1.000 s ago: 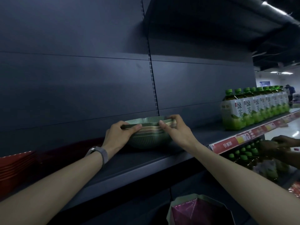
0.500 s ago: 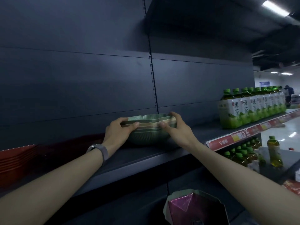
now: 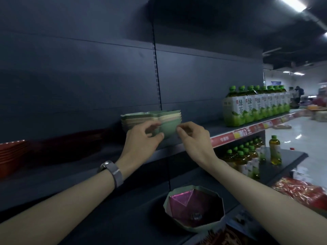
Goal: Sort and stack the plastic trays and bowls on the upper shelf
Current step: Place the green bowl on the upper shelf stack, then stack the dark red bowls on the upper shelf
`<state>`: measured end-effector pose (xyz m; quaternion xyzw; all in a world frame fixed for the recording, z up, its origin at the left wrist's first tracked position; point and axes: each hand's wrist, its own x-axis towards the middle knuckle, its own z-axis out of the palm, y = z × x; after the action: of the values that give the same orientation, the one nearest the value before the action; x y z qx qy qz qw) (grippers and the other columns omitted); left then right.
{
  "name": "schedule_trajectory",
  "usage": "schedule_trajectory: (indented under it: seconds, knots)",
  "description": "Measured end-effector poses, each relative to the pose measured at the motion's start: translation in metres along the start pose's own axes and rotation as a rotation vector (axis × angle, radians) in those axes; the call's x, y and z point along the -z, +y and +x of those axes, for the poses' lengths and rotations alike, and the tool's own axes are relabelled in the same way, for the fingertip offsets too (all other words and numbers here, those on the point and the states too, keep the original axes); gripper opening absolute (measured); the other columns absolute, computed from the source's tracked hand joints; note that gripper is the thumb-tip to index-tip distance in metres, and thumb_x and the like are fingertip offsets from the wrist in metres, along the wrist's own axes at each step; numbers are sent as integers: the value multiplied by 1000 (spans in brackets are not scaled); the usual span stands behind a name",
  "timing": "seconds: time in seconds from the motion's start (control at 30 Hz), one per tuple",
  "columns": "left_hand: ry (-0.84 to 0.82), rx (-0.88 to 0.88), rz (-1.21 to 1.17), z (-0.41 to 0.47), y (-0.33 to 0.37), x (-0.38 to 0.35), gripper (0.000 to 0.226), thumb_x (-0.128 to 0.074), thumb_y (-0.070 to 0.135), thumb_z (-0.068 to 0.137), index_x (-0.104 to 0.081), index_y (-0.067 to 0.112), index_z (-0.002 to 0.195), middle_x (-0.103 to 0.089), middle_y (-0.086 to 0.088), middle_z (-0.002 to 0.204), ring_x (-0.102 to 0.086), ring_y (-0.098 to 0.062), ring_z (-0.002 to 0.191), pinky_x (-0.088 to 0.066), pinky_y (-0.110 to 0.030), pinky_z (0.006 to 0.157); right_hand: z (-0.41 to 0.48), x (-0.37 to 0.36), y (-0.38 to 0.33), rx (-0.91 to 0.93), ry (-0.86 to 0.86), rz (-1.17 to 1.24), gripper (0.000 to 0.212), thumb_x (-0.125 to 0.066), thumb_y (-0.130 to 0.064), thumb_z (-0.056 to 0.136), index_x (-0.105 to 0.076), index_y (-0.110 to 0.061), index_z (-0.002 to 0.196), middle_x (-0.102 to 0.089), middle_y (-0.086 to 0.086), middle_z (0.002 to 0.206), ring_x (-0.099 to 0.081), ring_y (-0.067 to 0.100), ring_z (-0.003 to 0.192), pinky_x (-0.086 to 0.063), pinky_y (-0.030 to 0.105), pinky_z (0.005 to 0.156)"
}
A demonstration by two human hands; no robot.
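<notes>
On the upper shelf [image 3: 210,129], the left hand [image 3: 141,140] and right hand [image 3: 192,138] curl their fingertips against the stacked green bowls [image 3: 166,119], though I cannot tell whether either actually grips.

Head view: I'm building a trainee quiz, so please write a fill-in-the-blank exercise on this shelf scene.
The left hand and right hand grip the stack of bowls, whose bottom bowl is ___.
The watch sits on the ___ wrist.
The bottles stand to the stack's ___.
The stacked trays at far left are ___.
Missing words: green; left; right; red.
</notes>
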<state>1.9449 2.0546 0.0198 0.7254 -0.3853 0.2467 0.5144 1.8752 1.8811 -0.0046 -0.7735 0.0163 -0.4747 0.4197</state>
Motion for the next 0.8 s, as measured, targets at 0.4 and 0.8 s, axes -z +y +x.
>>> schedule_trajectory:
  seconds: [0.4,0.8]
  knots:
    - [-235,117,-40,-83,-28,-61,24,-74,8,89,-82,30,95,-80,18,89,-73,4,87,-55,-11,81,-89,21,46,9,-51,-1,10,-66,-18,102,-75,-19,96,-75,-4,81,-71,10,79,-58,28,73]
    - [-466,330,203,-147,-136,-97,20,-70,12,93,-78,30,98,-75,13,91,-69,-6,90,-53,-15,80,-155,9,150,-210,-408,-501,9,-57,-23,91,-66,-19,91,-65,-8,89,-61,15,81,-54,39,68]
